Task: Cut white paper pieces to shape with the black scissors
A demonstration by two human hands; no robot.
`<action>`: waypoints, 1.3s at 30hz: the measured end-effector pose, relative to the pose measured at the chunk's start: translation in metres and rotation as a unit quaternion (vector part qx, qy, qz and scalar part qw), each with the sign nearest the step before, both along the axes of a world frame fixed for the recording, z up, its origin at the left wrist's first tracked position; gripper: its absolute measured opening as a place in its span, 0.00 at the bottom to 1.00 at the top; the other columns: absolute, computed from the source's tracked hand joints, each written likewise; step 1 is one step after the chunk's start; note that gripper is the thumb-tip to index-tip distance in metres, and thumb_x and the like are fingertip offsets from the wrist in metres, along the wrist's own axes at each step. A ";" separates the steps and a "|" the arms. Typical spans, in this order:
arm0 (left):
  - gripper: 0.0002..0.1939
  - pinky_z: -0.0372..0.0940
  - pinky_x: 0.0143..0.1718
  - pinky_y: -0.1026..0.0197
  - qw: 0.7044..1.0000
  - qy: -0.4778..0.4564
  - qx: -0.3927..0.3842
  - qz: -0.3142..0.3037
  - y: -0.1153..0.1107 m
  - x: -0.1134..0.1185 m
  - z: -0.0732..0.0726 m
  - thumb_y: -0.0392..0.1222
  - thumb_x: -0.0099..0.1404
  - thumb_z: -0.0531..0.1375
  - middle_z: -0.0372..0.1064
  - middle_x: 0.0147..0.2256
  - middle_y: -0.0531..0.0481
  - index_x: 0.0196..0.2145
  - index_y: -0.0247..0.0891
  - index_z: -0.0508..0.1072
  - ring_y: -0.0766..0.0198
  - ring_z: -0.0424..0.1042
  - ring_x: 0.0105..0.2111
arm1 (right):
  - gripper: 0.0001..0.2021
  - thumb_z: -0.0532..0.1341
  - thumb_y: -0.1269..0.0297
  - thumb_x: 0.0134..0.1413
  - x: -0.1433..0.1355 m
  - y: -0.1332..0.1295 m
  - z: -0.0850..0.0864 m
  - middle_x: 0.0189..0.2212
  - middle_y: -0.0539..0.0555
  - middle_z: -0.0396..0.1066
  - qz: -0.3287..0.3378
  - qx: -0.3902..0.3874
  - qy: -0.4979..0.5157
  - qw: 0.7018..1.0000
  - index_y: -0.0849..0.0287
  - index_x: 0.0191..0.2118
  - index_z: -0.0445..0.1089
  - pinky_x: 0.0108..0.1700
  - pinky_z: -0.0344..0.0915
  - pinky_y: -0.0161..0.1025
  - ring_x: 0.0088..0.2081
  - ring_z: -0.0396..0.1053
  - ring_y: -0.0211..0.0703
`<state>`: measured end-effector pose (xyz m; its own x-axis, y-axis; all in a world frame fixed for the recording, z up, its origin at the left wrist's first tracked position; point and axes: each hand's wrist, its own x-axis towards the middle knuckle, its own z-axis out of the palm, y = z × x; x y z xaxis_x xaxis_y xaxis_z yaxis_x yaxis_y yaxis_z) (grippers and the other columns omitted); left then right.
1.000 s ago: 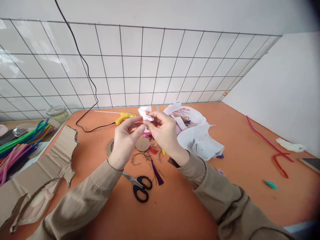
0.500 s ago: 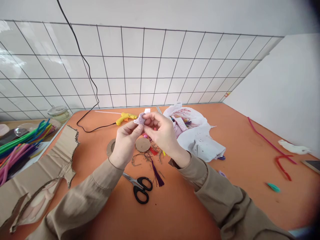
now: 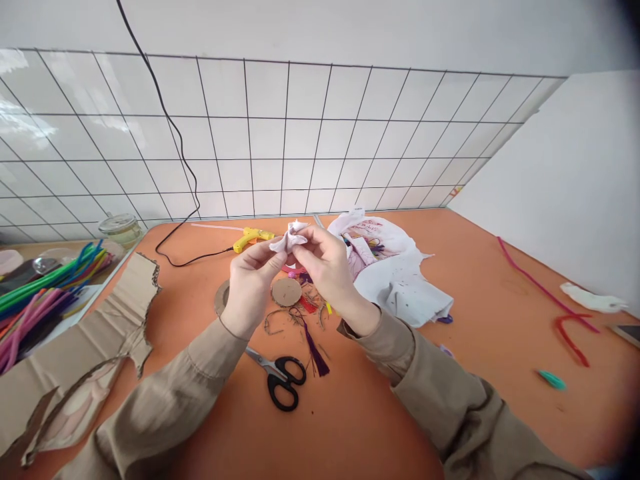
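Between both hands, above the orange table, is a small crumpled piece of white fabric (image 3: 290, 240). My left hand (image 3: 253, 277) pinches its left side between thumb and fingers. On its right side, my right hand (image 3: 327, 263) grips it with thumb and forefinger. Below the hands lie a round cardboard disc (image 3: 286, 292), a cardboard ring (image 3: 221, 298) partly behind my left hand, and a purple tassel (image 3: 315, 350). Black-handled scissors (image 3: 283, 379) rest nearer to me, their tips under my left sleeve. Just behind the hands is a yellow glue gun (image 3: 251, 238).
A white plastic bag (image 3: 400, 287) with scraps sits right of the hands. Torn cardboard (image 3: 107, 307) covers the left side, beside colourful pipe cleaners (image 3: 45, 300) and a glass jar (image 3: 120, 229). A black cord (image 3: 173, 127) hangs across the tiled wall. Red pipe cleaners (image 3: 570, 337) lie far right.
The fabric has been turned and folded between my fingers, so its edges now flare out to both sides. Both hands stay nearly in place.
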<state>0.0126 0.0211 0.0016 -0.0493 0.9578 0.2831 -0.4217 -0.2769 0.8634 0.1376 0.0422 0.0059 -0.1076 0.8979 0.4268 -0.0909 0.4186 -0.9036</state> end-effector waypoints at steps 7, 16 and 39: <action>0.07 0.72 0.46 0.54 0.997 -0.054 -0.023 0.039 0.002 -0.001 0.002 0.40 0.51 0.72 0.80 0.34 0.48 0.30 0.38 0.83 0.60 0.77 0.36 | 0.13 0.62 0.66 0.45 0.000 0.005 -0.005 0.29 0.48 0.70 0.043 -0.070 0.055 0.995 0.57 0.41 0.66 0.27 0.66 0.35 0.29 0.70 0.38; 0.06 0.71 0.46 0.56 0.996 -0.046 -0.029 0.068 0.004 -0.003 0.002 0.38 0.50 0.71 0.80 0.31 0.50 0.28 0.37 0.82 0.62 0.76 0.35 | 0.28 0.65 0.42 0.49 0.008 0.003 -0.003 0.40 0.55 0.70 0.082 -0.072 0.020 0.994 0.58 0.47 0.66 0.24 0.66 0.32 0.35 0.72 0.41; 0.14 0.66 0.27 0.67 0.991 -0.094 -0.096 -0.027 0.005 -0.005 0.008 0.33 0.42 0.75 0.77 0.31 0.50 0.29 0.34 0.80 0.67 0.73 0.30 | 0.09 0.67 0.62 0.46 0.006 0.005 0.002 0.26 0.48 0.67 0.046 -0.098 0.034 0.993 0.60 0.32 0.69 0.26 0.58 0.34 0.29 0.64 0.36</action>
